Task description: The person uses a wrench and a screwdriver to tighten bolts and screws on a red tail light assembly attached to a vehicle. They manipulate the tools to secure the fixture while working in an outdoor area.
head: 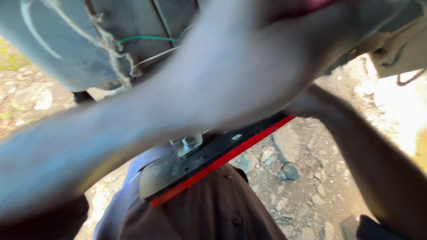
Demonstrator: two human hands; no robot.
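Panel: I see a flat black plate with red edge strip, tilted, a silver bolt on it.
Hands: blurred (grip unclear); right hand at the plate's upper end.

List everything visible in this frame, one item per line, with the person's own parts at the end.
Black plate with red edge: one, centre, tilted, lying over the shirt.
Metal bolt and nut: one, silvery, on the plate's upper side.
Grey vehicle underside: one, top left, with frayed cords.
Green wire: one, top centre.
Stony ground: grey-brown, lower right.
Dark brown buttoned shirt: one, bottom centre.
Left arm: blurred, crossing the frame; hand hidden.
Right arm: right side, reaching up to the plate's end; hand unclear.
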